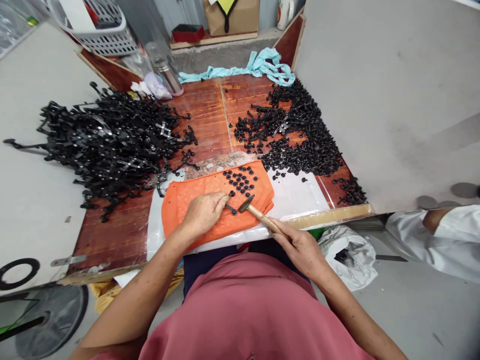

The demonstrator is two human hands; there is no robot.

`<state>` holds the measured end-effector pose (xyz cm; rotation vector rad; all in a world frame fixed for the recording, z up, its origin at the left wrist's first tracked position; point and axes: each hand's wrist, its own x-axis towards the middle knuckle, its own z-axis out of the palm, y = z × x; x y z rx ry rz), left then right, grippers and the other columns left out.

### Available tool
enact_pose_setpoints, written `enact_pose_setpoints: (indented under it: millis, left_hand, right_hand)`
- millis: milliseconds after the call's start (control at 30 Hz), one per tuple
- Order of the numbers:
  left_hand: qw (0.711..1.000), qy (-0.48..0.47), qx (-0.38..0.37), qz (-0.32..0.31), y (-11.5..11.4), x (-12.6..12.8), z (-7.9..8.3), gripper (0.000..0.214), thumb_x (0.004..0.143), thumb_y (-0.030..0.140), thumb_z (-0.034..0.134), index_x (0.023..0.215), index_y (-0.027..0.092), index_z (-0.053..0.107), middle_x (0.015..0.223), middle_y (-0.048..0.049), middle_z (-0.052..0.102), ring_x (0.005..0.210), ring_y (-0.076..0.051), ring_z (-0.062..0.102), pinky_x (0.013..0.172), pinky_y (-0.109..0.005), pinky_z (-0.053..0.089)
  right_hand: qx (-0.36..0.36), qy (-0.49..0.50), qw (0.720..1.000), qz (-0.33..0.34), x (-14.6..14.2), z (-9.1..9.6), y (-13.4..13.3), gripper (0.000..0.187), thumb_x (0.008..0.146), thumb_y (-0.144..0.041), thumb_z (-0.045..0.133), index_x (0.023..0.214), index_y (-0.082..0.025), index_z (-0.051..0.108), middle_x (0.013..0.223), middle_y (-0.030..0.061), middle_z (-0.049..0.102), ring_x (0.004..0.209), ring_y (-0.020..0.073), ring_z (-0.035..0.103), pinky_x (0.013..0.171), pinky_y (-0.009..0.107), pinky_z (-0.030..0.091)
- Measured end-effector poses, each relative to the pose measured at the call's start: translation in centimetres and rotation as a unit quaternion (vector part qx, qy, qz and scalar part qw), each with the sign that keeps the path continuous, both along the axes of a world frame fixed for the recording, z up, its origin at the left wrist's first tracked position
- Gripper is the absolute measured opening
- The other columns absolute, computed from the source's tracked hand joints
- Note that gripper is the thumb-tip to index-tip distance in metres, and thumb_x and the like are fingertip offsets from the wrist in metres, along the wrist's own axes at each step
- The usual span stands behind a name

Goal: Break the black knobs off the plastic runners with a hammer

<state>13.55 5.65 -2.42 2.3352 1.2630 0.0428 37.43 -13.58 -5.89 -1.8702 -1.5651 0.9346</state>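
Note:
My left hand (204,212) rests on an orange cloth (195,200), fingers pinched on a small black plastic part (231,208). My right hand (300,247) grips the wooden handle of a small hammer (258,212), whose metal head hovers just right of that part. Several small black round pieces (240,181) lie on the cloth beyond the hammer head.
A large heap of black plastic strips (108,142) lies left on the wooden board (202,110), a pile of small black parts (300,140) right. A teal cloth (262,67), a flask (168,75) and a basket (101,27) sit behind. Another person's white sleeve (438,240) is at right.

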Motion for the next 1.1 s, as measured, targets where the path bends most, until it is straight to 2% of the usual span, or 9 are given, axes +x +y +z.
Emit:
enact_pose_setpoints:
  millis: [167, 300, 567, 767, 900, 1033, 1100]
  left_hand:
    - [0.999, 0.038, 0.008, 0.002, 0.0, 0.0, 0.1, 0.038, 0.101, 0.042, 0.034, 0.074, 0.022, 0.051, 0.081, -0.0053, 0.070, 0.077, -0.022, 0.061, 0.064, -0.031, 0.028]
    - [0.999, 0.041, -0.006, 0.003, 0.4, 0.0, 0.1, 0.038, 0.101, 0.042, 0.034, 0.072, 0.022, 0.050, 0.077, -0.0038, 0.067, 0.074, -0.021, 0.059, 0.063, -0.030, 0.026]
    - [0.999, 0.021, -0.032, -0.027, 1.2, -0.2, 0.2, 0.039, 0.099, 0.041, 0.034, 0.070, 0.022, 0.051, 0.074, -0.0029, 0.065, 0.066, -0.019, 0.056, 0.062, -0.030, 0.029]
    - [0.999, 0.027, -0.032, -0.031, 1.5, -0.3, 0.2, 0.041, 0.100, 0.041, 0.033, 0.076, 0.022, 0.061, 0.078, -0.0048, 0.070, 0.069, -0.021, 0.059, 0.063, -0.030, 0.032]
    - [0.999, 0.012, -0.036, -0.038, 1.9, -0.4, 0.0, 0.042, 0.100, 0.040, 0.033, 0.077, 0.023, 0.064, 0.078, -0.0055, 0.071, 0.073, -0.022, 0.062, 0.066, -0.030, 0.035]
    - [0.999, 0.003, -0.039, -0.035, 1.8, -0.4, -0.1, 0.042, 0.100, 0.041, 0.034, 0.076, 0.023, 0.064, 0.081, -0.0050, 0.073, 0.074, -0.021, 0.064, 0.066, -0.030, 0.035]
    - [0.999, 0.004, -0.029, -0.031, 1.7, -0.4, -0.1, 0.042, 0.101, 0.040, 0.035, 0.076, 0.023, 0.064, 0.082, -0.0050, 0.074, 0.077, -0.022, 0.066, 0.065, -0.029, 0.035]
  right_hand:
    - [0.004, 0.003, 1.000, -0.006, -0.1, -0.1, 0.0, 0.047, 0.104, -0.031, 0.054, 0.150, -0.041, 0.053, 0.141, -0.0026, 0.065, 0.120, 0.0245, 0.069, 0.103, 0.039, 0.055]
    - [-0.003, -0.004, 1.000, 0.004, 0.0, 0.4, 0.2, 0.047, 0.105, -0.031, 0.052, 0.150, -0.041, 0.052, 0.141, -0.0029, 0.065, 0.123, 0.0250, 0.067, 0.101, 0.039, 0.056]
    - [0.023, -0.078, 0.996, 0.031, 0.8, 2.8, 0.9, 0.046, 0.105, -0.030, 0.051, 0.151, -0.038, 0.053, 0.134, -0.0010, 0.071, 0.110, 0.0235, 0.074, 0.088, 0.033, 0.060]
    - [0.087, -0.146, 0.985, 0.035, 0.9, 5.2, 3.1, 0.050, 0.107, -0.027, 0.048, 0.156, -0.031, 0.047, 0.129, 0.0048, 0.074, 0.101, 0.0227, 0.075, 0.089, 0.032, 0.057]
    - [0.122, -0.210, 0.968, 0.061, 0.1, 6.1, 4.7, 0.051, 0.108, -0.028, 0.044, 0.159, -0.031, 0.041, 0.119, 0.0058, 0.076, 0.097, 0.0217, 0.074, 0.083, 0.030, 0.055]
    - [0.072, -0.276, 0.955, 0.075, -0.7, 5.9, 5.3, 0.053, 0.107, -0.028, 0.044, 0.160, -0.030, 0.040, 0.097, 0.0045, 0.077, 0.079, 0.0204, 0.072, 0.068, 0.027, 0.052]
    - [0.054, -0.294, 0.951, 0.084, -0.8, 5.7, 5.2, 0.054, 0.106, -0.027, 0.044, 0.160, -0.031, 0.040, 0.091, 0.0040, 0.076, 0.074, 0.0202, 0.070, 0.065, 0.027, 0.051]
